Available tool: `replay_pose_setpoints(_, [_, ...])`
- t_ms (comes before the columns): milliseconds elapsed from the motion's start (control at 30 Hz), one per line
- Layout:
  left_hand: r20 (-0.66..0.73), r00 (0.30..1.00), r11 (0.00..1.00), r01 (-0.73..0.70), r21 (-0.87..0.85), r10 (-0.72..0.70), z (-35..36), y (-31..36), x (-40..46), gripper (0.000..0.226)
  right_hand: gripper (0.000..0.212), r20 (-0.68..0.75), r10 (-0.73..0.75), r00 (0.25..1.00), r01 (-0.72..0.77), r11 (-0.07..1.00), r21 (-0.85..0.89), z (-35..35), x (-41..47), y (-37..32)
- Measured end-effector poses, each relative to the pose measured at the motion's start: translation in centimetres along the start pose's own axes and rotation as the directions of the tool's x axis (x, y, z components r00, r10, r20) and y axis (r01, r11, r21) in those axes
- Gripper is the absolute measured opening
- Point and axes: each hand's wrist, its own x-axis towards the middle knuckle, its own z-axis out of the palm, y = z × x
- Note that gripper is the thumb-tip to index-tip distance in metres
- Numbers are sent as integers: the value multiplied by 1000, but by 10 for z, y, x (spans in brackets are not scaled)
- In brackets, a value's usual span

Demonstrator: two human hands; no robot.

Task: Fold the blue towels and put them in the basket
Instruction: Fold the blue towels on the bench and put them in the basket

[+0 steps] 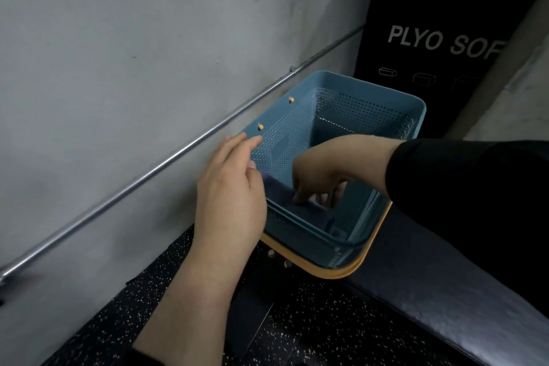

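Note:
A blue perforated plastic basket [350, 104] stands beside the grey wall, its wooden handle [368, 249] folded down along the near side. A dark blue towel [279, 192] lies inside against the near wall, partly hidden. My right hand [320, 175] reaches down into the basket and its curled fingertips press on and pinch the towel's top edge. My left hand [230, 193] hovers at the basket's near left corner with its fingers straight, the thumb side touching the towel's end; it holds nothing.
A metal rail [148, 175] runs diagonally along the grey wall at the left. A black box [439, 38] printed "PLYO SOF" stands behind the basket. A dark padded bench [439, 291] stretches at the lower right. The floor [312, 321] is black speckled rubber.

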Motion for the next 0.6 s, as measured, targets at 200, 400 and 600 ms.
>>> replay_pose_setpoints(200, [8,1000,1000,15,-14,-15,-2,8,0,43,41,-45,-16,999,4,964,-266,-5,-10,-4])
replay_pose_setpoints(400, [-80,997,997,8,-83,-14,-5,42,-4,42,31,-542,-300,785,143,939,-312,-37,-54,23])
replay_pose_setpoints(600, [-224,943,925,-297,-237,245,1,120,-30,32,27,-962,-125,244,545,838,29,-9,-174,99])
